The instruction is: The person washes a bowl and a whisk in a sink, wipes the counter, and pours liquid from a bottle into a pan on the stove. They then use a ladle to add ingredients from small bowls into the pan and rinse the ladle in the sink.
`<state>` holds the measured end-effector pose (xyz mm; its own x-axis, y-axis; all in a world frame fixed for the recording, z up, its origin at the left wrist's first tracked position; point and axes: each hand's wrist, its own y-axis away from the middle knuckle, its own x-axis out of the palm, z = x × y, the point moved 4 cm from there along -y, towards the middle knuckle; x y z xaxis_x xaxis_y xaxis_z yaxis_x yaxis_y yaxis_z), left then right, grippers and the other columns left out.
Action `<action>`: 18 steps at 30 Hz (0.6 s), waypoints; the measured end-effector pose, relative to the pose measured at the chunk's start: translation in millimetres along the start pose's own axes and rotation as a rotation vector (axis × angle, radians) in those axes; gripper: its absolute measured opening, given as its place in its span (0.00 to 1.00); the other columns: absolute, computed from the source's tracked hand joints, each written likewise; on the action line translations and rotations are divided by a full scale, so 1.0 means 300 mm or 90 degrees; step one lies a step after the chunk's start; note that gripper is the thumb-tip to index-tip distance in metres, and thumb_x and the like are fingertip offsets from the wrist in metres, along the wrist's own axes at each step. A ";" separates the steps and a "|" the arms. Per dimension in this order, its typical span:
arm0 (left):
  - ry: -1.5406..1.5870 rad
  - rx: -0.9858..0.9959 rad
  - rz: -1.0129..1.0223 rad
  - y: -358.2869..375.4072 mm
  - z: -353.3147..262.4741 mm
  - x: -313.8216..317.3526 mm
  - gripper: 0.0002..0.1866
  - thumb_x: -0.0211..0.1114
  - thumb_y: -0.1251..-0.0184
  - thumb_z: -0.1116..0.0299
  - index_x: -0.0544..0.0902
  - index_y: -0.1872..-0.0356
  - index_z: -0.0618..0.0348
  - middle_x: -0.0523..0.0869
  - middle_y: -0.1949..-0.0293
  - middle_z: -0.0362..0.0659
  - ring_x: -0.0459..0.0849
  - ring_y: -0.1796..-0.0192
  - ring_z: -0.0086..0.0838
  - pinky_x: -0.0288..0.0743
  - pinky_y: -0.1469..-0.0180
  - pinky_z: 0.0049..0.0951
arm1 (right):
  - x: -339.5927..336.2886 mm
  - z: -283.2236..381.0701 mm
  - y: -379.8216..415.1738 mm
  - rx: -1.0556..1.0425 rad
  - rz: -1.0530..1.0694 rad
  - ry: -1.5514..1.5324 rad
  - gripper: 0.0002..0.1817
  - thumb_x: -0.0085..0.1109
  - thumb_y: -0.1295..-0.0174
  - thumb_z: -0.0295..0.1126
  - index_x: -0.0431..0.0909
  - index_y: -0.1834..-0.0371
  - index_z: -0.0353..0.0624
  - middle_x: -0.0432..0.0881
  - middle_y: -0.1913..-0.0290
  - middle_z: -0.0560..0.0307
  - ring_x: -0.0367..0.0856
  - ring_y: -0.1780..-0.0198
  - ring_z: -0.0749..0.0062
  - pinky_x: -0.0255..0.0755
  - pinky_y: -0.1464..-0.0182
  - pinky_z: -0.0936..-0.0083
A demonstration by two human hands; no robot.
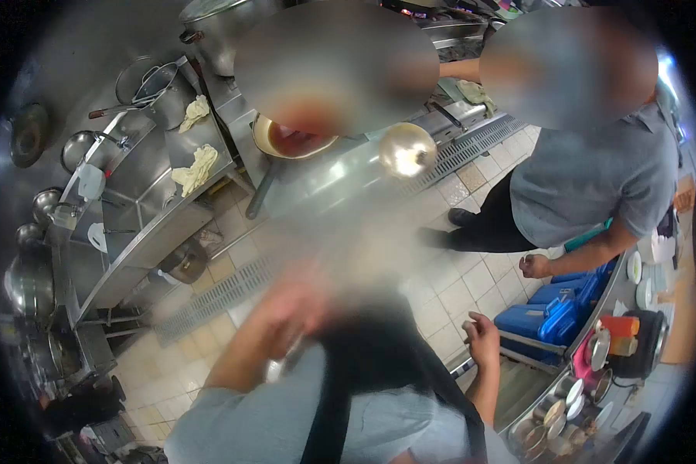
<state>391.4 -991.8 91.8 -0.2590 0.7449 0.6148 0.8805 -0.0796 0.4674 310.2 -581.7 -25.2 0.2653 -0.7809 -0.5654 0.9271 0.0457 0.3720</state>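
My left hand (297,305) is raised in front of my apron (363,332). Blur covers its fingers, so whether they hold anything is hidden. Out to my right side, my right hand (483,336) hangs with loosely curled fingers apart and nothing visible in them. It is nearest to the blue plastic boxes (532,321) under the right-hand counter, not touching them. Ahead on the stove side stands a pan (264,135) of reddish-brown liquid, its dark handle pointing toward me. A shiny round metal piece (408,151) is to its right, partly blurred.
A co-worker in a grey shirt (587,185) stands ahead on the right. Steel sinks (151,182) with cloths (197,170) line the left. The right counter carries several metal containers (553,414). A drain grate (216,301) crosses the tiled floor.
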 end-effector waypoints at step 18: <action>0.021 0.342 -0.057 -0.439 -0.123 0.021 0.23 0.57 0.29 0.65 0.66 0.36 0.58 0.80 0.54 0.44 0.82 0.50 0.36 0.78 0.46 0.36 | 0.404 1.041 -0.258 -0.108 0.711 -0.374 0.26 0.58 0.34 0.41 0.66 0.36 0.42 0.80 0.61 0.57 0.80 0.64 0.75 0.78 0.61 0.78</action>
<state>259.2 -1001.1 57.7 -0.3468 0.7114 0.6112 0.9312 0.3393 0.1334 187.9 -874.5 107.4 0.8040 -0.4212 0.4198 0.3092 0.8991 0.3098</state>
